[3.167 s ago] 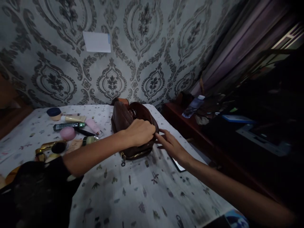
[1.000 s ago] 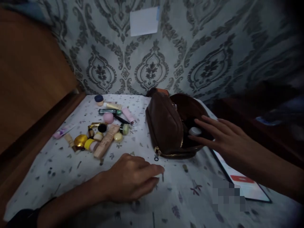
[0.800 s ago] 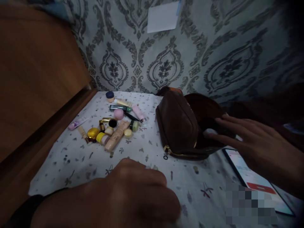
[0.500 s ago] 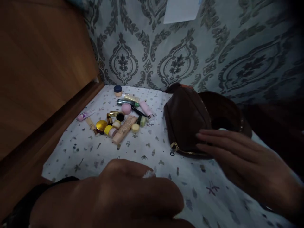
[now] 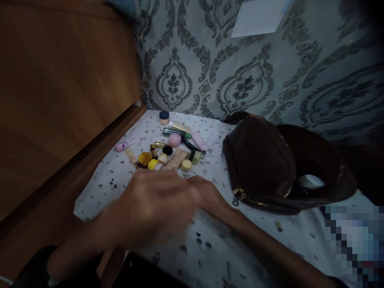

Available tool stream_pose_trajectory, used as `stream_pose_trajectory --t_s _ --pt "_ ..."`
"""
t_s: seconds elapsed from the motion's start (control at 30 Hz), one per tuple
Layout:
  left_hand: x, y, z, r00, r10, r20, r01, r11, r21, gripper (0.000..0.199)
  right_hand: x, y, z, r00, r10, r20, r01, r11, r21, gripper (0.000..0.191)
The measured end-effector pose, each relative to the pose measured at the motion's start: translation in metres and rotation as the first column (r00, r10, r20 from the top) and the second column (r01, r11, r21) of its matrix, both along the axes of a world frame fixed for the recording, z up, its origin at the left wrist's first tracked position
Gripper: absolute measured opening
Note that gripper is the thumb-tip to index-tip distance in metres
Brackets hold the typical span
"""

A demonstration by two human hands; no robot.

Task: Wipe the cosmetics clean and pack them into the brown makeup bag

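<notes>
My left hand (image 5: 159,204) hangs over the cloth in front of the cosmetics, smeared by motion, so its fingers cannot be made out. Just behind it is my right hand (image 5: 207,192), its fingers hidden by the left hand. Close beyond both hands lie a beige tube (image 5: 177,159), a small cream-coloured round pot (image 5: 186,165) and a yellow-lidded jar (image 5: 154,164). A gold-topped jar (image 5: 145,159), a pink round item (image 5: 174,140) and a pink tube (image 5: 198,141) lie farther back. The brown handbag (image 5: 258,160) rests to the right, apart from the hands.
A patterned white cloth (image 5: 99,188) covers the surface. Wooden furniture (image 5: 75,80) borders the left side. Patterned wallpaper (image 5: 204,68) rises behind, with a white paper (image 5: 258,20) on it. A blurred-out patch (image 5: 357,244) covers the lower right.
My right hand has moved left from the handbag to beside my left hand. The left hand has shifted up, and the white bit at its thumb no longer shows. The view has turned left.
</notes>
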State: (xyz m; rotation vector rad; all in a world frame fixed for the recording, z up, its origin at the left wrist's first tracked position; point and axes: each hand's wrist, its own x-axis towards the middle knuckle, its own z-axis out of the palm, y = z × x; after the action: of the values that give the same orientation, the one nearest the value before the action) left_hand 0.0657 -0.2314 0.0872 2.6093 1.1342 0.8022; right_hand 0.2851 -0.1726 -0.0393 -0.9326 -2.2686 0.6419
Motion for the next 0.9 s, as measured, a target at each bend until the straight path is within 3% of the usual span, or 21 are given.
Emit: stream_pose_trajectory --t_s 0.03,0.1,0.13,0.2,0.33,0.53,0.63,0.73,0.83,0.9 --pt "-0.006 0.018 -0.002 0.999 0.027 0.044 -0.028 0.999 0.022 0.03 -0.004 0.002 -0.007 0.999 -0.034 -0.039 0.032 0.997 -0.066 0.033" --pt "-0.024 0.051 -0.014 0.971 0.222 0.092 -0.22 0.975 -0.027 0.031 -0.01 0.005 -0.019 0.986 -0.116 -0.122 0.092 0.978 -0.187 0.031" --pt "-0.033 0.064 -0.023 0.952 0.302 0.052 -0.298 0.952 -0.07 0.032 -0.011 0.006 -0.024 0.975 -0.152 -0.163 0.111 0.965 -0.238 0.03" --pt "-0.05 0.081 -0.043 0.935 0.342 -0.092 -0.352 0.927 -0.128 0.031 -0.012 0.006 -0.031 0.952 -0.206 -0.227 0.131 0.943 -0.307 0.026" --pt "-0.066 0.09 -0.072 0.899 0.39 -0.199 -0.418 0.899 -0.128 0.032 -0.012 0.004 -0.035 0.931 -0.228 -0.285 0.138 0.942 -0.305 0.025" --pt "-0.077 0.104 -0.084 0.794 0.608 -0.014 -0.605 0.787 -0.119 0.035 -0.012 0.002 -0.036 0.933 -0.208 -0.293 0.132 0.957 -0.259 0.026" --pt "-0.08 0.105 -0.091 0.796 0.606 0.0 -0.603 0.792 -0.1 0.036 -0.012 0.003 -0.037 0.936 -0.198 -0.29 0.125 0.96 -0.251 0.027" --pt "-0.077 0.099 -0.096 0.826 0.558 -0.081 -0.562 0.827 -0.033 0.038 -0.011 0.003 -0.037 0.94 -0.192 -0.282 0.122 0.961 -0.248 0.028" --pt "-0.069 0.088 -0.093 0.896 0.378 -0.232 -0.391 0.92 -0.009 0.036 -0.011 0.002 -0.036 0.942 -0.19 -0.278 0.124 0.963 -0.238 0.029" --pt "-0.064 0.083 -0.088 0.904 0.251 -0.347 -0.278 0.96 -0.031 0.035 -0.011 0.002 -0.036 0.943 -0.183 -0.278 0.12 0.966 -0.228 0.03"
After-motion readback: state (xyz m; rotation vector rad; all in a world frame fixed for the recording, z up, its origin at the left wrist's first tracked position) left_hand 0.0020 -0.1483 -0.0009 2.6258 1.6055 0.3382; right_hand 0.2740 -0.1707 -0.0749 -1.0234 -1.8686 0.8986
